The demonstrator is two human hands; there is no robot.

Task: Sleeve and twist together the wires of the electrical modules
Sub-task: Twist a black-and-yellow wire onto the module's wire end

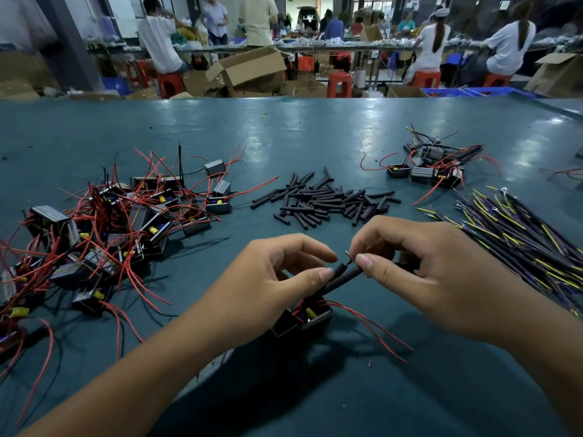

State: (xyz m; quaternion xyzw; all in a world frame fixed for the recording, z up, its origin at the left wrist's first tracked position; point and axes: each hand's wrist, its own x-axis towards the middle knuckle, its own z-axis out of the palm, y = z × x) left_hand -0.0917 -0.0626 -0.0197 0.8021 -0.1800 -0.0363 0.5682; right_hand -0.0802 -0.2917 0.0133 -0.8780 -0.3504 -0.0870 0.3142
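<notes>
Spanning whole lower view: teal tabletop (315,134), work surface, stock sorted in separate heaps, prob. for quick reach.
Heap of unworked modules (104,234), near left: black/grey boxes w/ yellow parts, red leads tangled. Within left arm's reach, likely the supply.
Bundle of black, yellow & purple wires (523,241), near right, laid roughly parallel. Supply of wires to join, judged.
Loose pile of black sleeves (328,200), centre, just beyond hands. Short tubes, taken one at a time.
Small group of modules w/ sleeved leads (438,171), far right, well apart from supply. Prob. finished lot.
Left hand (277,285): grip closed, thumb & forefinger pinching upper end of sleeve in hand (340,280). Steadies tube so wire end stays exposed.
Right hand (419,272): grip closed, thumb & forefinger pinching bare wire tips (349,257) at sleeve mouth. Posn suits twisting strands.
Module in work (307,316): below & between hands, low near tabletop, contact unclear; partly behind left hand; red leads trailing right; sleeve rising from it.
Step judged: sleeve on, twist under way.
</notes>
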